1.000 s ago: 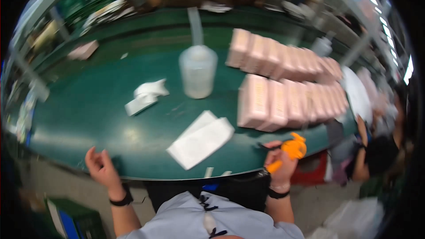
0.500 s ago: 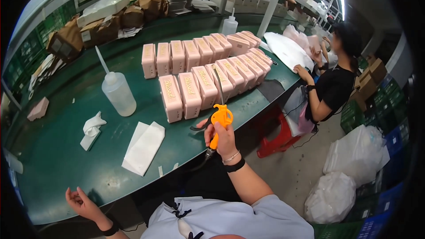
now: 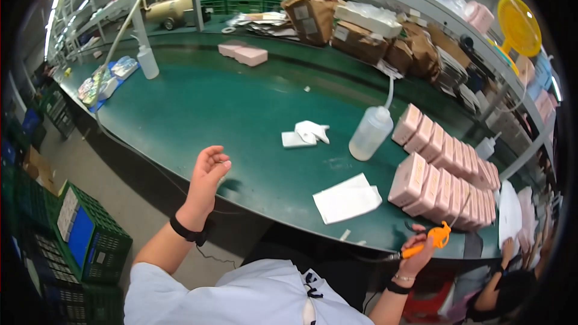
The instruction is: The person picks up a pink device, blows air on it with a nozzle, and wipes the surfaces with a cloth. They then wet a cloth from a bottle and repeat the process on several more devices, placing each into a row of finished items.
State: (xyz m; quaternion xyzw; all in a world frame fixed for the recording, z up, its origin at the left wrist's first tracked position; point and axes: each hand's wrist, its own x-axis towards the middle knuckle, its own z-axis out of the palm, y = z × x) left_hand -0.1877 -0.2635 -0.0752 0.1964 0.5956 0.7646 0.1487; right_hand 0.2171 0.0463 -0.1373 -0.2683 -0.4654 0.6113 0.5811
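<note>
My right hand [image 3: 416, 251] is wrapped round an orange air blow gun [image 3: 438, 236] at the table's front edge. Its thin nozzle reaches over the near row of pink boxes [image 3: 411, 182], which carry gold lettering. Behind it stands a second row of pink boxes [image 3: 431, 138]. My left hand [image 3: 211, 171] hovers over the front edge to the left, fingers loosely bent and apart, with nothing visible in it. Between my hands, a folded white cloth [image 3: 347, 200] lies on the table. Beyond it are a crumpled white wipe on a small white block [image 3: 298, 139] and a translucent squeeze bottle [image 3: 370, 135].
Two pink pieces [image 3: 250, 55] lie at the back of the green table [image 3: 241, 102]. Another squeeze bottle [image 3: 147, 63] stands far left, near a hanging hose. Brown cartons [image 3: 358, 39] line the back. Green crates [image 3: 90, 235] stand on the floor at left. A co-worker [image 3: 503, 292] sits at right.
The view has swung left, so the boxes and co-worker now appear farther right. My left hand has risen to the table's edge on the left. The blow gun stays in my right hand.
</note>
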